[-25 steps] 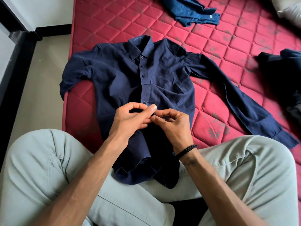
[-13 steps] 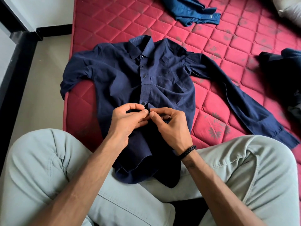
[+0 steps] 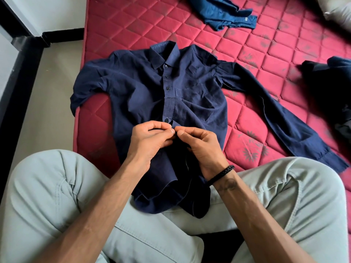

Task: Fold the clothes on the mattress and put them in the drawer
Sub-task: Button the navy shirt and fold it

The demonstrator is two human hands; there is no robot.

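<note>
— Shirt first: where does it lie?

— Navy shirt (image 3: 136, 92) lies front side up on the red quilted mattress (image 3: 121, 25), with the collar (image 3: 163, 52) toward 12 o'clock and the hem toward 6 o'clock, where it falls over the person's crossed legs in pale trousers (image 3: 57, 196). One sleeve stretches out flat toward 4 o'clock. The other sleeve bends at 9 o'clock and reaches the mattress edge, beside the beige floor (image 3: 47, 95).

— And the hands?

— Both hands meet at the button strip, a little below the middle of the shirt. Left hand (image 3: 150, 141) pinches the cloth between thumb and first finger. Right hand (image 3: 201, 147) does the same from the other side, and the fingertips of the 2 hands almost touch. A black braided bracelet (image 3: 222, 173) sits on the right wrist. So both hands are closed on the shirt front. I cannot tell if a button is between the fingers, because they cover that place.

— Are the upper buttons closed?

— I count 3 near the collar that look closed, and 1 more dark button (image 3: 167, 120) just above the fingers.

— Other clothes?

— Blue garment (image 3: 224, 14) lies crumpled at 1 o'clock, well apart from the shirt. Dark clothes (image 3: 328, 80) lie in a heap at 3 o'clock, near the long sleeve. Corner of a pale pillow (image 3: 340, 14) shows at 2 o'clock.
</note>
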